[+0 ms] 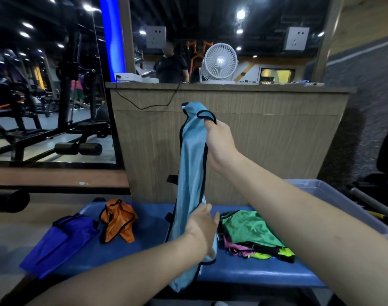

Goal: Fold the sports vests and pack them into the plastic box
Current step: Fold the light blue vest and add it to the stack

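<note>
1. Light blue sports vest (192,173) hangs lengthwise in the centre of the frame, held up over a blue padded bench (254,272); it looks already doubled into a long narrow strip with black trim along its edges

2. Right hand (219,140), upper centre, grasps the top of the vest, fingers curled round the fabric and one black-edged strap loop poking above the fist

3. Left hand (203,226), lower centre, pinches the strip partway down; its thumb lies on the near side, while the fingers behind the cloth are hidden

4. Both forearms reach forward from the bottom edge, the right one raised higher and angled up, the left one lower and nearly level

5. To fold well, my judgement is to keep the strip taut between the two hands, line up the trimmed edges, then bring top to bottom evenly so no corner slips out

6. Folded vests (254,237), green on top with pink and yellow beneath, sit stacked at lower right on the bench

7. Orange vest (119,219) and a purple vest (62,237) lie crumpled at lower left, not yet folded

8. Clear plastic box (343,199) shows at the right edge, partly behind the right forearm; its contents cannot be seen
</note>
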A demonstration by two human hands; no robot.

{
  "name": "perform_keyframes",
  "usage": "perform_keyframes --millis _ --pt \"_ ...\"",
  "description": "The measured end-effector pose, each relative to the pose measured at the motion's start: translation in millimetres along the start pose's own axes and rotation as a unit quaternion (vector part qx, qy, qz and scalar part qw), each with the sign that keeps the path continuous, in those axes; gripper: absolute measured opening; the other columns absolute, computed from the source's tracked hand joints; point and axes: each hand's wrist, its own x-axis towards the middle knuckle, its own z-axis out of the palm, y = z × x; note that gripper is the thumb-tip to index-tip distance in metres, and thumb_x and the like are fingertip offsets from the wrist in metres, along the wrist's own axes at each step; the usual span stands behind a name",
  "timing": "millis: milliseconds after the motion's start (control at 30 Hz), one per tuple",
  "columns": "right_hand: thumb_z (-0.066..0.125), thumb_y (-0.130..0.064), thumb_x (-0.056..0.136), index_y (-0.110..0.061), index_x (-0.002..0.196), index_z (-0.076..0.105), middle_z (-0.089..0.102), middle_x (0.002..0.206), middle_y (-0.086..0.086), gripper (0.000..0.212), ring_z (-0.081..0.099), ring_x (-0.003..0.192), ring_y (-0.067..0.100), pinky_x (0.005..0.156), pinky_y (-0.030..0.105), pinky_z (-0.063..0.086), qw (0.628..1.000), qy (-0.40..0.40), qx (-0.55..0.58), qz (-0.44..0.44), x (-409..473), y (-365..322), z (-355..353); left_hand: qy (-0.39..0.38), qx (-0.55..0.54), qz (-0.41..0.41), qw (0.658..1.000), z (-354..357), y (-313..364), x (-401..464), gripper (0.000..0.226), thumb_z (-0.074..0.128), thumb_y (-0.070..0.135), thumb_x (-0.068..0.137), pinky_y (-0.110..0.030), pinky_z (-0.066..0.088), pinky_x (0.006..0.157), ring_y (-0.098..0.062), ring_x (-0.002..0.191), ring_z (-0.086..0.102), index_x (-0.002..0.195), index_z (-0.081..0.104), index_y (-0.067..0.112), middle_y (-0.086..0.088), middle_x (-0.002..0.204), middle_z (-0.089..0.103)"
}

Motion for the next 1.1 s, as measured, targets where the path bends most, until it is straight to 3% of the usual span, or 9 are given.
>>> perform_keyframes --millis 133,267,367,433,500,633,833,967,1100 --pt "0.045 -0.021 0.099 -0.006 0.106 0.067 0.064 0.12 0.029 0.028 0.068 0.097 0.034 0.08 0.043 0.052 1.0 0.009 -0.008 -0.01 1.6 -4.4 -10.0 0.032 0.062 0.041 0.997 13.5 -7.4 9.5 0.04 0.049 0.035 0.101 -0.038 0.032 0.096 -0.026 0.116 0.043 0.136 0.054 0.018 -0.003 0.123 0.054" --pt "0.044 -0.021 0.098 -0.002 0.107 0.065 0.058 0.123 0.033 0.029 0.066 0.094 0.042 0.076 0.04 0.046 0.999 0.012 -0.032 -0.018 2.3 -2.2 -16.7 0.206 -0.174 0.085 0.959 14.3 -31.3 10.1 0.034 0.061 0.007 0.086 -0.04 0.04 0.09 -0.031 0.109 0.05 0.117 0.068 0.017 -0.008 0.115 0.054" --pt "0.044 -0.018 0.101 -0.01 0.106 0.069 0.071 0.114 0.021 0.027 0.069 0.103 0.035 0.084 0.043 0.055 0.999 0.015 -0.034 -0.015 1.6 1.5 -22.1 0.342 -0.337 0.098 0.872 17.0 -49.8 5.0 0.038 0.066 -0.005 0.067 -0.037 0.05 0.073 -0.026 0.087 0.056 0.096 0.075 0.018 -0.003 0.1 0.06" --pt "0.045 -0.02 0.101 -0.016 0.102 0.07 0.074 0.108 0.012 0.026 0.069 0.105 0.032 0.09 0.044 0.056 0.999 0.019 -0.045 -0.01 1.5 4.8 -26.1 0.368 -0.432 0.063 0.821 12.7 -62.0 -0.4 0.045 0.057 -0.012 0.073 -0.037 0.046 0.084 -0.022 0.1 0.053 0.097 0.075 0.021 0.003 0.113 0.059" --pt "0.045 -0.021 0.099 -0.016 0.098 0.07 0.073 0.104 0.013 0.025 0.068 0.096 0.029 0.086 0.043 0.054 0.998 0.017 -0.054 -0.005 0.8 7.9 -29.6 0.349 -0.567 0.053 0.744 2.9 -79.0 -6.1 0.053 0.048 -0.019 0.074 -0.029 0.041 0.096 -0.017 0.113 0.051 0.086 0.074 0.025 0.005 0.116 0.054" --pt "0.044 -0.016 0.1 -0.007 0.108 0.068 0.072 0.109 0.021 0.027 0.072 0.098 0.032 0.087 0.045 0.056 0.998 -0.012 -0.059 0.021 -2.5 10.5 -40.0 0.301 -0.744 0.049 0.594 -6.5 -111.9 -23.0 0.048 0.051 -0.023 0.076 -0.017 0.04 0.084 -0.009 0.095 0.057 0.064 0.061 0.023 -0.005 0.102 0.056" --pt "0.043 -0.013 0.103 -0.002 0.116 0.066 0.075 0.108 0.014 0.029 0.073 0.099 0.028 0.084 0.038 0.059 0.989 -0.083 -0.11 0.044 -10.7 13.8 -54.0 0.213 -0.886 0.042 0.41 -0.1 -140.9 -30.4 0.048 0.035 -0.022 0.077 -0.032 0.05 0.08 -0.023 0.095 0.065 0.052 0.051 0.016 -0.003 0.104 0.069" --pt "0.045 -0.013 0.101 -0.002 0.112 0.068 0.075 0.106 0.017 0.028 0.071 0.101 0.036 0.09 0.048 0.056 0.98 -0.114 -0.155 0.054 -13.7 17.6 -54.6 0.2 -0.883 0.077 0.418 2.8 -152.2 -32.8 0.047 0.031 -0.023 0.073 -0.042 0.045 0.09 -0.031 0.1 0.061 0.049 0.047 0.014 -0.007 0.104 0.065" --pt "0.046 -0.01 0.1 -0.012 0.113 0.071 0.076 0.104 0.013 0.028 0.072 0.099 0.033 0.088 0.045 0.057 0.972 -0.132 -0.19 0.041 -22.5 20.2 -51.9 0.22 -0.874 0.066 0.428 -4.8 -156.7 -31.2 0.046 0.03 -0.022 0.071 -0.037 0.047 0.078 -0.026 0.077 0.06 0.049 0.045 0.015 -0.008 0.086 0.065"
